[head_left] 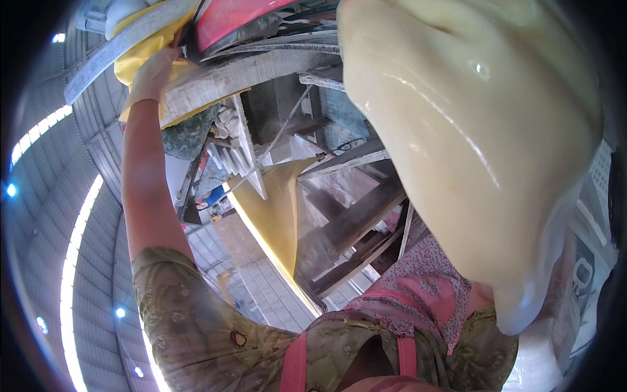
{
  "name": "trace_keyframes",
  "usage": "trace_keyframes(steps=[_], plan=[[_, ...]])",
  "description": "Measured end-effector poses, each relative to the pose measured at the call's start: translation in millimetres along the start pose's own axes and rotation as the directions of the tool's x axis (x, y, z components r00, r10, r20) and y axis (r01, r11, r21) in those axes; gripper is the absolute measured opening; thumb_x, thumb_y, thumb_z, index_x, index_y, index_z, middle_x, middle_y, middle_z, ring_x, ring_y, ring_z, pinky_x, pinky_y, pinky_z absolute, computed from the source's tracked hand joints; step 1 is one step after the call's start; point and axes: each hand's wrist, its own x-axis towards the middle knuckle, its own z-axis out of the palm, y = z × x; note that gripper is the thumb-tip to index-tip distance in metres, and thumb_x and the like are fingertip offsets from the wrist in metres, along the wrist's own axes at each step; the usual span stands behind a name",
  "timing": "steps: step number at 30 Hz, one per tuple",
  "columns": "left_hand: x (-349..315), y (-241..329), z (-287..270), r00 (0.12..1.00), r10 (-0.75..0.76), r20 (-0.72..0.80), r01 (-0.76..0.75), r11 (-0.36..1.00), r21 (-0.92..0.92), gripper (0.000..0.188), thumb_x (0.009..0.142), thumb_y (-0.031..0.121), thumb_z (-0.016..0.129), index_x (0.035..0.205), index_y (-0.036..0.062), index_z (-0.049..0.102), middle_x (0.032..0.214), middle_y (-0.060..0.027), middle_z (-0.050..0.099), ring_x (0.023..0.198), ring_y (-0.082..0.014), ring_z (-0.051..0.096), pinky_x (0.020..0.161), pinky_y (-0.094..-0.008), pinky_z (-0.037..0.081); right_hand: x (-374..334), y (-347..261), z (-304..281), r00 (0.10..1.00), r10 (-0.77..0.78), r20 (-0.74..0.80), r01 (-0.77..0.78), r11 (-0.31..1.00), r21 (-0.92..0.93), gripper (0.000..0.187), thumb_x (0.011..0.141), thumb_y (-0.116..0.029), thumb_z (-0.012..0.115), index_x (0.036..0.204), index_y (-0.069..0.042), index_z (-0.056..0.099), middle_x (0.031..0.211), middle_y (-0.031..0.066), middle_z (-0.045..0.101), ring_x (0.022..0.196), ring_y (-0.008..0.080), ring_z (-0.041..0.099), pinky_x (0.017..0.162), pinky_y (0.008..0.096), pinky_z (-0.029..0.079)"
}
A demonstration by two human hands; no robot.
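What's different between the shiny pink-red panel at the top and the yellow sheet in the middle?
Colour: the panel is pink-red; the sheet is yellow.
Place: the panel is beside the left hand in the picture; the sheet is lower down.
View: the panel is cut off by the picture's top; the sheet isn't.
Both look smooth.

Workshop or factory shed, by the look of it. Ribbed metal cladding (104, 242) curves up on left, cut by long bright daylight strips (70, 281); small lamps (11, 190) glare there too. Middle: rough, worn timbers (353, 225) at odd angles, dusty and pale in patches, a yellow sheet (277, 202) among them. Right, near: a large, glossy cream-coloured moulded piece (470, 130). Exact trade unclear.
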Motion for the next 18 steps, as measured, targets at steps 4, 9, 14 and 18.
trace_keyframes(steps=[4,9,14,18], plan=[[-0.3,1.5,-0.8,1.0,-0.014,0.001,0.014,1.0,0.009,0.049,0.089,0.046,0.063,0.122,0.013,0.073,0.128,-0.0171,0.067,0.124,-0.0266,0.057,0.105,-0.0351,0.04,1.0,0.3,0.8,1.0,-0.005,-0.004,0.005,1.0,0.009,0.023,0.096,-0.02,0.059,0.109,-0.01,0.076,0.116,-0.0029,0.075,0.117,0.0093,0.065,0.113,0.0279,0.037],[-1.5,3.0,-0.4,1.0,-0.027,0.006,0.027,1.0,0.017,0.049,0.087,0.047,0.064,0.122,0.0135,0.073,0.129,-0.0178,0.067,0.125,-0.0274,0.057,0.105,-0.0355,0.039,4.1,-0.1,2.5,1.0,-0.006,-0.006,0.006,1.0,0.011,0.023,0.097,-0.02,0.059,0.109,-0.009,0.076,0.116,-0.0027,0.075,0.117,0.0093,0.065,0.112,0.0279,0.038],[-4.1,5.9,-0.6,0.999,-0.049,0.008,0.049,0.998,0.029,0.05,0.086,0.048,0.065,0.122,0.014,0.073,0.129,-0.0184,0.066,0.126,-0.0283,0.057,0.106,-0.0358,0.039,4.8,-3.0,2.5,1.0,-0.008,-0.007,0.008,1.0,0.015,0.024,0.097,-0.02,0.058,0.108,-0.009,0.076,0.116,-0.0026,0.075,0.116,0.0093,0.065,0.112,0.0278,0.038],[-5.4,10.1,2.0,0.997,-0.078,0.017,0.077,0.996,0.032,0.05,0.086,0.048,0.066,0.122,0.0143,0.073,0.13,-0.019,0.066,0.127,-0.029,0.057,0.106,-0.0361,0.039,5.8,-6.1,3.3,1.0,-0.007,-0.004,0.007,1.0,0.022,0.024,0.097,-0.02,0.058,0.108,-0.009,0.076,0.115,-0.0025,0.075,0.116,0.0093,0.065,0.112,0.0278,0.038]])
